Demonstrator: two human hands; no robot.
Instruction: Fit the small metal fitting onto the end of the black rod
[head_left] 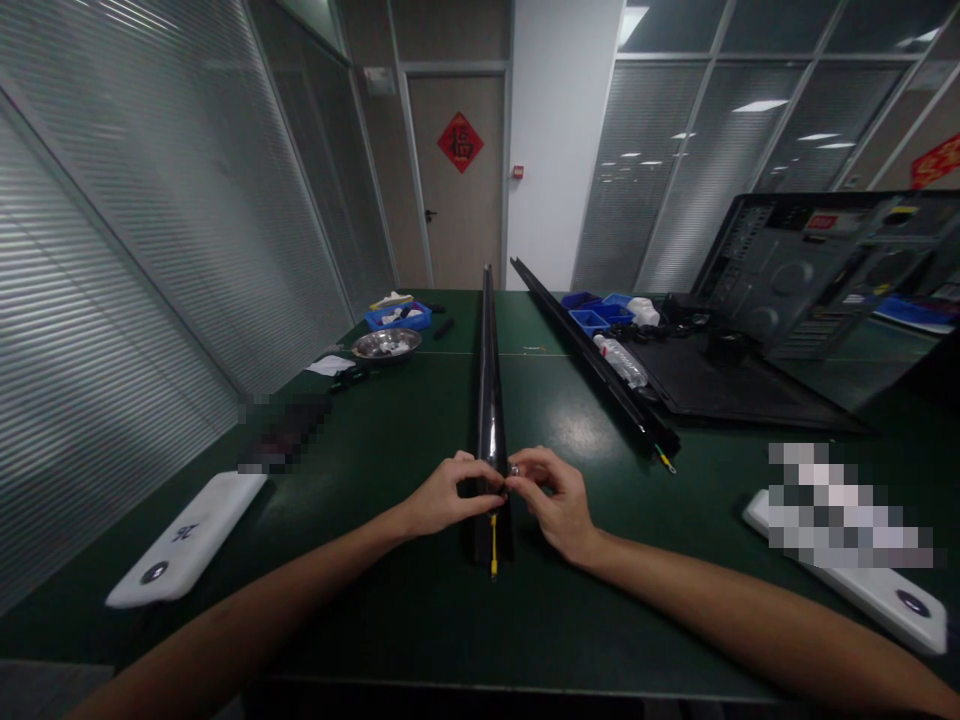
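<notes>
A long black rail lies lengthwise on the table, running away from me. A yellow wire with a terminal at its tip sticks out at its near end. My left hand reaches over that end from the left, thumb and fingers closed together; what they pinch is hidden. On the right side of the rail, my right hand pinches a small shiny metal piece between thumb and fingers. The fingertips of both hands almost meet above the rail.
A second black rail lies slanted to the right, beside a plastic bottle and blue bins. A metal bowl and blue tray stand far left. White devices flank me. A large black panel lies right.
</notes>
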